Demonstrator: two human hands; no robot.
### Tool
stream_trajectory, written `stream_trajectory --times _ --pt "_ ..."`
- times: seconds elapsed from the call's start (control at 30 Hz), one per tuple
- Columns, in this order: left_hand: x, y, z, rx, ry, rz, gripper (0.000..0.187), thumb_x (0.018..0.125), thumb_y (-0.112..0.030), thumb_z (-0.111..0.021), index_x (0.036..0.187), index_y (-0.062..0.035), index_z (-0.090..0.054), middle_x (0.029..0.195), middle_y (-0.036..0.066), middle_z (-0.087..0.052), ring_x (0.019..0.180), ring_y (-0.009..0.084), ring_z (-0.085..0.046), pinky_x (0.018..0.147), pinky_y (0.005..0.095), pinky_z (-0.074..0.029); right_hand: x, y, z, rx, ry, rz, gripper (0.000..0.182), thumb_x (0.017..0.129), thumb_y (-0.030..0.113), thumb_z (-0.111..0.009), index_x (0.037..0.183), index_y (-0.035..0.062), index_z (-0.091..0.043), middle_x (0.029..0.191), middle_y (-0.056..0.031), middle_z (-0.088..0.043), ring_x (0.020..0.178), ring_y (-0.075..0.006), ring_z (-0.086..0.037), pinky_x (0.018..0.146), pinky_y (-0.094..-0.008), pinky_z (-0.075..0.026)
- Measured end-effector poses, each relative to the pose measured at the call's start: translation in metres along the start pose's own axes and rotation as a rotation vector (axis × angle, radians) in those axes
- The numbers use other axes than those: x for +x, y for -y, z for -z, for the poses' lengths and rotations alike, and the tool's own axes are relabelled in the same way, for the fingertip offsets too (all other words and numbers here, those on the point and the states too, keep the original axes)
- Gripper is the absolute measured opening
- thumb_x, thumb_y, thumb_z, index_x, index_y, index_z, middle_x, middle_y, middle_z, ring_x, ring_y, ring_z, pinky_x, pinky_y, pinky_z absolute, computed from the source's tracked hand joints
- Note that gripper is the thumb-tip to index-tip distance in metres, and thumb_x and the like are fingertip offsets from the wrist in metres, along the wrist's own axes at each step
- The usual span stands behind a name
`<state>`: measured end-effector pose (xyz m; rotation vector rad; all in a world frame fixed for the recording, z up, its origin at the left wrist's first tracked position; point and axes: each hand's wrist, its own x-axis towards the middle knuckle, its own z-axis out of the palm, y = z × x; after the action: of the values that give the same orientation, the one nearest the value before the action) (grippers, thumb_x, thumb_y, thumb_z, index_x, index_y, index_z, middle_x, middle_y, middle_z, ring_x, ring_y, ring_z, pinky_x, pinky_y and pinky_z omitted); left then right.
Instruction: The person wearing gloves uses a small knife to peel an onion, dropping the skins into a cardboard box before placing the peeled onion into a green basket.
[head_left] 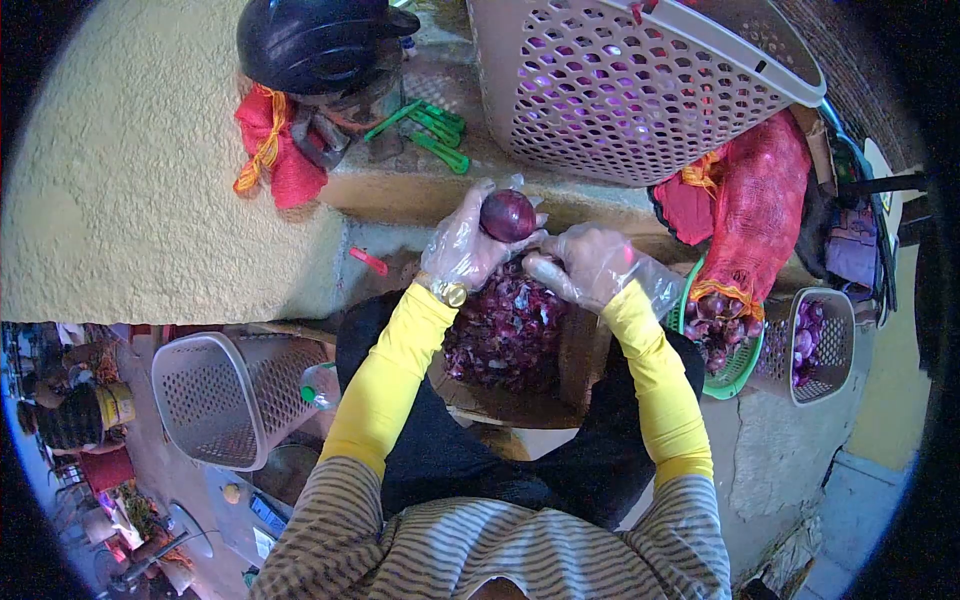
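My left hand (462,243), in a clear plastic glove, is closed around a round red onion (508,215). Just to its right, my gloved right hand (594,266) has its fingers curled together near the onion. A bit of pink shows at that palm, but what it grips is mostly hidden. Below both hands, between the knees, a heap of purple onion skins (508,335) fills a wooden box (581,362). A green basket (742,375) of red onions stands right of my right hand, with a red mesh sack (757,205) tipped over it.
A large pale perforated basket (640,130) stands on the ledge ahead. Green-handled cutters (437,135), a red mesh bundle (285,155) and a dark helmet (315,45) lie further left. A plastic basket (205,400), a bottle (320,385) and an onion basket (825,350) flank the legs.
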<state>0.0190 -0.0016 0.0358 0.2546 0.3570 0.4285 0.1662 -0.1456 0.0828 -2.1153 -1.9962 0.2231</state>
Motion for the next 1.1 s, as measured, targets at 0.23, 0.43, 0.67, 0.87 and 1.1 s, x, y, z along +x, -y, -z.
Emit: stream_trajectory --times 0.23,0.43,0.67,0.87,1.1 --pt "-0.021 -0.005 -0.014 1.589 0.177 -0.576 0.043 0.103 -0.020 -0.056 0.139 -0.0007 -0.045 0.144 0.018 -0.052 0.129 0.0360 -0.055 0.112 0.0531 -0.044 0.006 0.010 0.023 0.010 0.085 -0.040 0.058 0.081 0.076 -0.061 0.097 0.0218 -0.076 0.080 -0.0101 -0.070 0.078 -0.0309 -0.071 0.071 -0.0457 -0.055" --pt "-0.001 0.003 0.009 0.741 0.144 -0.212 0.056 0.092 -0.007 -0.071 0.141 -0.0020 -0.045 0.142 0.017 -0.056 0.128 0.0270 -0.057 0.111 0.0415 -0.046 0.005 0.007 0.023 0.085 0.094 -0.059 0.066 0.067 0.082 -0.070 0.084 0.0175 -0.074 0.079 -0.0105 -0.071 0.076 -0.0316 -0.071 0.070 -0.0441 -0.056" --pt "-0.007 0.012 0.005 0.994 0.155 -0.386 0.051 0.107 -0.035 -0.046 0.143 -0.0004 -0.045 0.139 0.016 -0.058 0.127 0.0248 -0.057 0.112 0.0399 -0.044 0.009 0.000 0.006 0.168 -0.170 -0.303 0.069 0.058 0.072 -0.084 0.080 0.0088 -0.068 0.070 -0.0122 -0.067 0.065 -0.0299 -0.068 0.062 -0.0409 -0.052" --pt "-0.004 0.016 0.001 0.446 0.148 -0.091 0.058 0.110 -0.045 -0.034 0.146 -0.0008 -0.044 0.138 0.015 -0.058 0.126 0.0249 -0.057 0.113 0.0406 -0.042 0.010 -0.002 0.010 0.159 -0.135 -0.302 0.073 0.062 0.073 -0.082 0.082 0.0048 -0.067 0.072 -0.0166 -0.067 0.069 -0.0353 -0.068 0.065 -0.0430 -0.052" --pt "0.001 0.013 -0.005 0.418 0.099 -0.118 0.058 0.105 -0.041 -0.045 0.147 -0.0024 -0.040 0.134 0.016 -0.060 0.119 0.0266 -0.060 0.108 0.0423 -0.046 0.014 0.005 0.018 0.155 0.022 -0.390 0.078 0.074 0.081 -0.064 0.078 0.0044 -0.072 0.077 -0.0228 -0.070 0.077 -0.0402 -0.070 0.071 -0.0501 -0.055"
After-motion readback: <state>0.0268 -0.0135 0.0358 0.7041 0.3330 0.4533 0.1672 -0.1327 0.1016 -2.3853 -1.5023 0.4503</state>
